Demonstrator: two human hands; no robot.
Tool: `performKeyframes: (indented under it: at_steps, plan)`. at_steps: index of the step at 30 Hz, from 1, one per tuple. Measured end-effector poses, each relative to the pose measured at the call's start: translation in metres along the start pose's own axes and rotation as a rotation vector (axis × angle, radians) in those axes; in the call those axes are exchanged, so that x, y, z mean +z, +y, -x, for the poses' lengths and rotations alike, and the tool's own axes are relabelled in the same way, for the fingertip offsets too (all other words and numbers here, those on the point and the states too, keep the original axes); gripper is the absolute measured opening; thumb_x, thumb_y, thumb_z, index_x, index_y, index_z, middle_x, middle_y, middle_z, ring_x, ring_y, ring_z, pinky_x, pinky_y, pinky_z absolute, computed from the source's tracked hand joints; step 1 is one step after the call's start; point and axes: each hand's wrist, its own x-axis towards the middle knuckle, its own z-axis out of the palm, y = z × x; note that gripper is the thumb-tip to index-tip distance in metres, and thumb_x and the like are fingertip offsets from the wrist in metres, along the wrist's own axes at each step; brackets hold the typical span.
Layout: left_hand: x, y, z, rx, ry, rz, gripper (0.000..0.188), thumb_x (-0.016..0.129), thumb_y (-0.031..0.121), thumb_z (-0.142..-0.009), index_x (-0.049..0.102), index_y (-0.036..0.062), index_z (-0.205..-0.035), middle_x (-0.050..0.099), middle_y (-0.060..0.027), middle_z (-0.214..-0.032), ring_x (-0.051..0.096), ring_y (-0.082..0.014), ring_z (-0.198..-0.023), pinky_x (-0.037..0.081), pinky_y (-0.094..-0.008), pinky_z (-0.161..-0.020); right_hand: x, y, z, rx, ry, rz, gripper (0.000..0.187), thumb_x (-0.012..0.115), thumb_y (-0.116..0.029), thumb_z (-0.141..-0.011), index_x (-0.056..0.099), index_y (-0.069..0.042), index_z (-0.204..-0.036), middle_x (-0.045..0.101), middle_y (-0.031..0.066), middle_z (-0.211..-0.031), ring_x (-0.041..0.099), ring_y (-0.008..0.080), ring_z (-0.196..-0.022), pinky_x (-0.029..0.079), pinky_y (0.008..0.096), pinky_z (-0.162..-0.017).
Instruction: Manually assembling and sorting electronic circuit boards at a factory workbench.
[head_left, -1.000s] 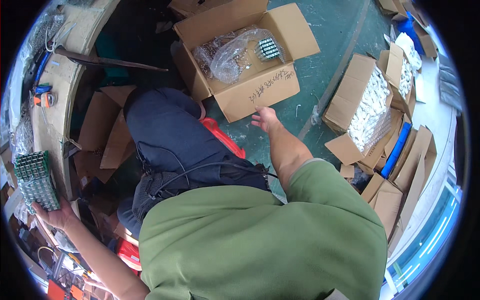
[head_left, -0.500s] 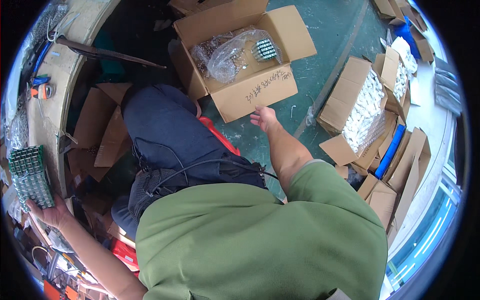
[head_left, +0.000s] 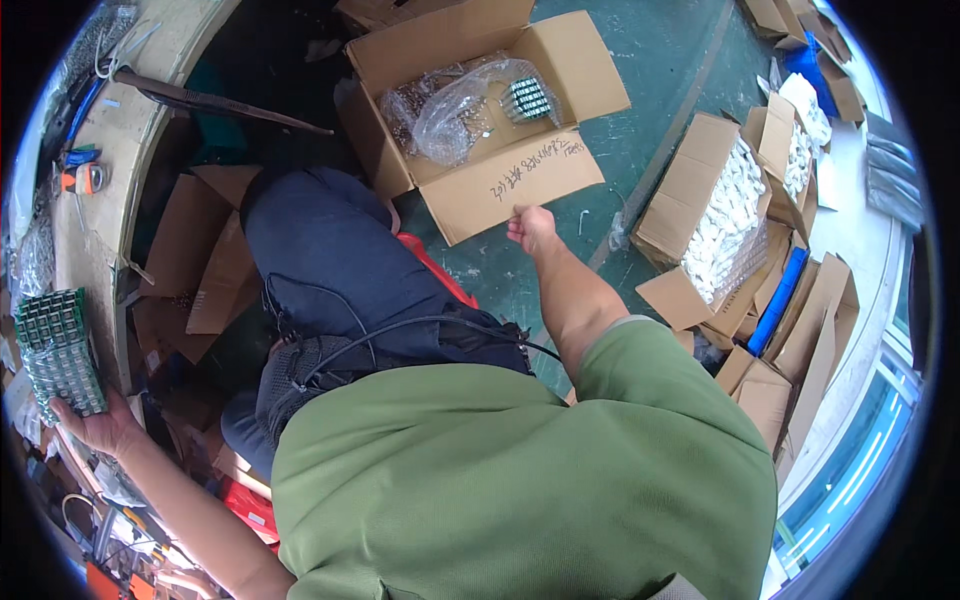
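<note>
At the left, my left hand (head_left: pixel 105 425) is closed on the near end of a stack of green circuit boards (head_left: pixel 62 360) beside the workbench. My right hand (head_left: pixel 535 228) pinches the outer edge of the near flap of an open cardboard box (head_left: pixel 450 205), which stands on the floor ahead of me. The flap is folded outward and bears handwriting. Inside the box lie crumpled clear bubble wrap (head_left: pixel 455 120) and another block of green circuit boards (head_left: pixel 527 99) at the right.
A wooden workbench (head_left: pixel 150 110) with a tape roll (head_left: pixel 90 180) and a dark rod jutting past its edge is on the left. Boxes filled with white pieces (head_left: pixel 725 220) stand right, near a blue roll (head_left: pixel 778 300). A red object (head_left: pixel 435 268) lies by my leg.
My right hand's fingers have closed on the box flap's edge, and the flap has shifted slightly. My left hand and its circuit boards have hardly moved.
</note>
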Motion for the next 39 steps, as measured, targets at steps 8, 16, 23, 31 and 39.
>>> performKeyframes:
  at_steps: [8, 16, 23, 31, 39]
  plan:
    - [-0.008, 0.002, -0.003, -0.004, 0.020, -0.009, 0.052, 0.068, 0.034, -0.097, 0.060, 0.0091, -0.141, 0.072, -0.0117, -0.133, 0.068, -0.0320, -0.124, 0.051, -0.0463, -0.111, 0.003, -0.004, 0.003, -0.023, -0.009, 0.034, 0.028, 0.064, -0.029, -0.093, 0.072, -0.002, -0.094, 0.069, 0.0145, -0.087, 0.064, 0.0341, -0.075, 0.055, 0.0428, -0.069]
    - [-0.005, 0.000, -0.001, 0.004, 0.018, -0.017, 0.053, 0.069, 0.035, -0.097, 0.059, 0.0090, -0.142, 0.071, -0.0119, -0.133, 0.068, -0.0323, -0.125, 0.051, -0.0463, -0.111, 0.002, -0.005, 0.005, -0.046, -0.014, 0.071, 0.028, 0.064, -0.028, -0.093, 0.072, -0.002, -0.093, 0.070, 0.0148, -0.088, 0.064, 0.0349, -0.075, 0.055, 0.0433, -0.069]
    - [0.000, 0.001, 0.004, -0.001, 0.011, -0.016, 0.054, 0.069, 0.036, -0.097, 0.058, 0.0093, -0.143, 0.071, -0.0119, -0.134, 0.068, -0.0327, -0.125, 0.052, -0.0463, -0.110, 0.002, -0.006, 0.006, -0.069, -0.015, 0.106, 0.028, 0.063, -0.028, -0.093, 0.072, -0.002, -0.093, 0.070, 0.0151, -0.088, 0.065, 0.0356, -0.076, 0.055, 0.0437, -0.069]
    - [0.003, 0.000, 0.008, 0.021, 0.068, -0.046, 0.054, 0.069, 0.036, -0.097, 0.058, 0.0102, -0.143, 0.070, -0.0120, -0.135, 0.068, -0.0324, -0.125, 0.053, -0.0469, -0.110, 0.001, -0.005, 0.008, -0.096, -0.014, 0.146, 0.028, 0.063, -0.028, -0.093, 0.072, -0.002, -0.092, 0.071, 0.0154, -0.088, 0.065, 0.0364, -0.076, 0.055, 0.0442, -0.069]
    - [-0.015, -0.003, -0.003, -0.009, 0.000, 0.006, 0.052, 0.067, 0.035, -0.098, 0.058, 0.0102, -0.143, 0.071, -0.0109, -0.134, 0.068, -0.0318, -0.124, 0.053, -0.0458, -0.109, 0.001, -0.006, 0.009, -0.123, -0.013, 0.190, 0.027, 0.062, -0.027, -0.092, 0.072, -0.002, -0.092, 0.071, 0.0157, -0.089, 0.065, 0.0372, -0.076, 0.055, 0.0447, -0.070]
